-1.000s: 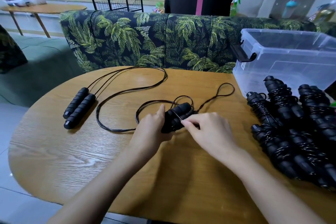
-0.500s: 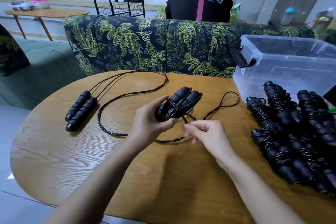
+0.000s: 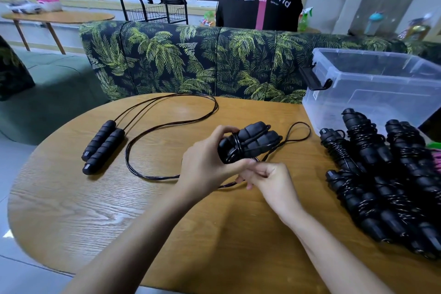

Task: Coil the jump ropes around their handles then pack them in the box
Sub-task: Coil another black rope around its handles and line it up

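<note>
Compared with half a second back, the right hand [image 3: 272, 181] is tucking in right under the left hand [image 3: 207, 162], touching it, and the cord [image 3: 301, 122] is now sitting wrapped around the near end of the handles [image 3: 253, 141]. Left hand is gripping that pair of handles, holding them up off the surface [image 3: 119, 210]. Right hand is curling its fingers round the cord, with a slack loop trailing off to the right.

Coiling is only just getting going I reckon, so: keep squeezing both handles together, keep the cord taut, and keep laying turns side by side so they aren't slipping off the end.

Another jump rope [image 3: 102, 148] is lying uncoiled on the left. Coiled ropes [image 3: 381, 174] are piling up on the right, just in front of the clear box [image 3: 338, 93], which seems to be holding none yet. Behind the surface a leaf-print sofa [image 3: 191, 59] is running across, and a person in a black top [image 3: 259, 0] is facing away by the windows.
</note>
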{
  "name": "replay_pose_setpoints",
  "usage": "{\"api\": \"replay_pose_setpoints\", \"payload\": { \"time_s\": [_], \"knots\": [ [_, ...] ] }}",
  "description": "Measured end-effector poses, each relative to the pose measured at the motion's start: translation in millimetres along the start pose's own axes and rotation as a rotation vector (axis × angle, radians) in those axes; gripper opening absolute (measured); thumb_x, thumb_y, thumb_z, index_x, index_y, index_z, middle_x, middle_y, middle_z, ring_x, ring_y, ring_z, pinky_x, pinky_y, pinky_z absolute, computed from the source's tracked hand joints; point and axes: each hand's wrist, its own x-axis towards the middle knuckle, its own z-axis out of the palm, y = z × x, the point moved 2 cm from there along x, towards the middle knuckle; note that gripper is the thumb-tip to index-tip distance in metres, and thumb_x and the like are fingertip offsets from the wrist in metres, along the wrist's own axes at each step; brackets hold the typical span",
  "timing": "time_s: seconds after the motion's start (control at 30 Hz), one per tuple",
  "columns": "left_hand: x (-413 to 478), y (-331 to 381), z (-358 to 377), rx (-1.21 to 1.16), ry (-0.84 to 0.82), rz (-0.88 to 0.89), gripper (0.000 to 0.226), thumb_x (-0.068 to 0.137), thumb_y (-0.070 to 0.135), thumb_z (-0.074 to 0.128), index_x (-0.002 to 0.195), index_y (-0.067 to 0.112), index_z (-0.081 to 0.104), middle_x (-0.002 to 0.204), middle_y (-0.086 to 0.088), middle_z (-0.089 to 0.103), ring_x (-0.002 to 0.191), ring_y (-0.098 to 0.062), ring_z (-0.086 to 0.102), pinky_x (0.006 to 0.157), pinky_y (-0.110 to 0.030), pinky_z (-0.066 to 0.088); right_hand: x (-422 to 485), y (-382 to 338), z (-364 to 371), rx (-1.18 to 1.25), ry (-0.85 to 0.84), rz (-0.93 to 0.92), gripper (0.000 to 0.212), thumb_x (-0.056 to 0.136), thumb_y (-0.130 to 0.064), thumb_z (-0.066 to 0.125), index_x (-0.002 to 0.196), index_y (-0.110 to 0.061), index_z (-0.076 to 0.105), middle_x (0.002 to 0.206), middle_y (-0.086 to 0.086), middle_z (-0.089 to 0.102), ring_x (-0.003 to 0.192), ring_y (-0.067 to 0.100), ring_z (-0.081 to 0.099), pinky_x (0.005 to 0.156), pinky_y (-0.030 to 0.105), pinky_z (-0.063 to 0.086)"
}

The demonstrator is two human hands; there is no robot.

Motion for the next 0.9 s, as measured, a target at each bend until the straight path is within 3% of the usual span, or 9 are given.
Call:
{"api": "replay_pose_setpoints", "payload": {
  "time_s": [0.1,0.2,0.3,0.37,0.4,0.57,0.77,0.83,0.9],
  "knots": [
    [0,-4,-3,0.126,0.048,0.057,0.076,0.059,0.077,0.061,0.128,0.048,0.048,0.102,0.017,0.071,0.094,-0.009,0.067,0.079,-0.039,0.054,1,15,-10,-0.259,-0.019,-0.114,0.023,0.09,-0.033,0.067,0.071,-0.046,0.066,0.068,-0.017,0.069,0.062,0.001,0.059,0.066,0.023,0.048],
    [2,-10,-10,0.161,0.072,0.101,0.077,0.061,0.074,0.061,0.131,0.041,0.055,0.11,0.017,0.07,0.1,-0.008,0.065,0.081,-0.039,0.054,3,32,-24,-0.531,-0.036,-0.242,0.027,0.088,-0.064,0.047,0.081,-0.042,0.062,0.068,-0.023,0.059,0.072,-0.003,0.055,0.062,0.03,0.044],
    [4,-19,-16,0.155,0.075,0.108,0.073,0.062,0.072,0.064,0.129,0.043,0.055,0.11,0.019,0.07,0.1,-0.005,0.065,0.082,-0.037,0.054,9,46,-39,-0.577,-0.113,-0.263,0.04,0.09,-0.074,0.032,0.083,-0.044,0.058,0.08,-0.023,0.055,0.09,-0.002,0.055,0.082,0.037,0.052],
    [6,-24,-19,0.164,0.072,0.1,0.073,0.062,0.072,0.065,0.129,0.044,0.053,0.109,0.021,0.069,0.099,-0.003,0.064,0.081,-0.035,0.054,12,53,-47,-0.579,-0.169,-0.285,0.032,0.092,-0.072,0.031,0.076,-0.05,0.048,0.079,-0.025,0.056,0.095,0.004,0.06,0.11,0.033,0.038],
    [7,-26,-20,0.171,0.065,0.101,0.073,0.062,0.072,0.065,0.129,0.045,0.053,0.109,0.022,0.069,0.099,-0.002,0.064,0.081,-0.034,0.054,15,55,-50,-0.563,-0.176,-0.295,0.03,0.093,-0.07,0.034,0.075,-0.049,0.046,0.079,-0.026,0.057,0.091,0.003,0.061,0.117,0.029,0.027],
    [5,-31,-19,0.206,0.048,0.138,0.072,0.065,0.071,0.065,0.13,0.044,0.052,0.111,0.022,0.068,0.099,0.001,0.062,0.08,-0.032,0.054,23,59,-59,-0.691,-0.094,-0.366,0.055,0.087,-0.078,0.037,0.072,-0.031,0.062,0.07,-0.028,0.053,0.082,-0.006,0.056,0.117,0.022,0.017],
    [5,-35,-20,0.205,0.074,0.158,0.071,0.066,0.07,0.066,0.13,0.044,0.051,0.111,0.024,0.066,0.101,0.001,0.061,0.08,-0.032,0.054,32,57,-63,-0.765,-0.166,-0.333,0.027,0.091,-0.069,0.035,0.076,-0.049,0.046,0.08,-0.034,0.049,0.094,-0.019,0.047,0.121,0.031,0.012],
    [6,-39,-22,0.192,0.078,0.146,0.072,0.065,0.07,0.067,0.131,0.044,0.052,0.113,0.022,0.066,0.103,0.001,0.061,0.083,-0.033,0.054,32,55,-64,-0.809,-0.18,-0.295,0.027,0.09,-0.069,0.035,0.077,-0.048,0.045,0.087,-0.03,0.051,0.108,-0.015,0.041,0.12,0.024,0.002],
    [7,-40,-25,0.169,0.092,0.131,0.073,0.063,0.07,0.067,0.13,0.044,0.053,0.113,0.02,0.067,0.104,-0.001,0.062,0.084,-0.035,0.054,33,55,-66,-0.794,-0.157,-0.315,0.028,0.09,-0.064,0.038,0.075,-0.042,0.049,0.087,-0.022,0.057,0.102,-0.01,0.047,0.119,0.018,-0.003]
  ]
}}
